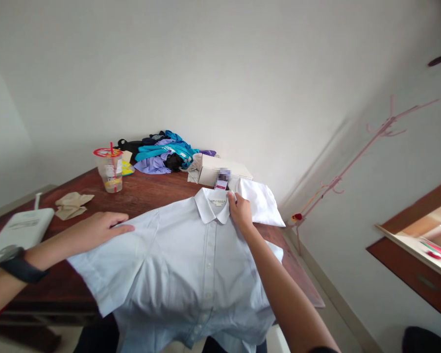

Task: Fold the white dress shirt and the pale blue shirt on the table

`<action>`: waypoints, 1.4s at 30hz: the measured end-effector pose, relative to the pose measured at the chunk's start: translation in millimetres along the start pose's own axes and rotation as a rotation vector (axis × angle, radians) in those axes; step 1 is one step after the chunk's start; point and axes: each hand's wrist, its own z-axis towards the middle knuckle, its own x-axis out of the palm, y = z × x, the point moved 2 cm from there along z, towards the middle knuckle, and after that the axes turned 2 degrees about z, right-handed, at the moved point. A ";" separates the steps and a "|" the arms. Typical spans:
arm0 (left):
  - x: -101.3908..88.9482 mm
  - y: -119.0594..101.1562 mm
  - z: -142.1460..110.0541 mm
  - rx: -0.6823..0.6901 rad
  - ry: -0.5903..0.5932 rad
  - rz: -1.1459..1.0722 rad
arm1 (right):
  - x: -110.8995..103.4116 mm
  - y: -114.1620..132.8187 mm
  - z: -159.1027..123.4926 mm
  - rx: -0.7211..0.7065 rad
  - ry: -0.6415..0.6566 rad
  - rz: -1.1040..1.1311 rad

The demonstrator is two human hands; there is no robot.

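Observation:
A pale blue short-sleeved shirt [183,264] lies buttoned and front-up on a dark wooden table [154,189], its hem hanging over the near edge. My left hand [99,228] rests flat with fingers stretched out on the shirt's left shoulder and sleeve. My right hand [239,210] is closed in a pinch on the right side of the white collar [213,203], beside a small tag [221,185]. A dark watch sits on my left wrist.
Behind the shirt are a white folded cloth [260,203], a white box [224,169], a heap of blue, purple and black clothes [161,154], a plastic cup with a red straw [110,169], crumpled brown paper [71,205] and a white device [20,233]. A pink coat rack [353,162] stands right.

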 end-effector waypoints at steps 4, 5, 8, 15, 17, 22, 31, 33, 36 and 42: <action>-0.4 17.3 -13.6 -0.057 0.105 0.611 | 50.6 3.2 -6.2 0.097 0.315 -0.336; 5.1 17.4 -16.4 -0.064 0.075 0.713 | 61.5 3.2 -9.9 0.110 0.368 -0.373; 37.2 -1.1 -21.8 0.036 -0.021 0.851 | 82.6 0.6 -20.2 0.140 0.446 -0.410; 147.6 -80.6 2.9 0.543 0.179 0.528 | 64.9 -11.8 -40.2 0.160 0.507 -0.465; 169.7 -88.5 25.2 0.542 0.172 0.493 | 48.0 -18.0 -49.7 0.147 0.522 -0.473; 210.0 -81.1 72.4 0.496 0.196 0.436 | -2.2 -47.5 -74.4 0.139 0.556 -0.514; 221.9 -72.7 75.7 0.490 0.160 0.457 | -72.9 -125.4 -109.4 0.198 0.517 -0.410; 219.9 -75.1 77.3 0.480 0.167 0.460 | -80.6 -136.0 -108.8 0.203 0.499 -0.377; 218.4 -76.8 84.9 0.469 0.181 0.463 | -84.3 -142.1 -101.4 0.201 0.437 -0.383; 216.2 -76.0 112.0 0.440 0.239 0.495 | -66.2 -148.6 -85.8 0.186 0.344 -0.473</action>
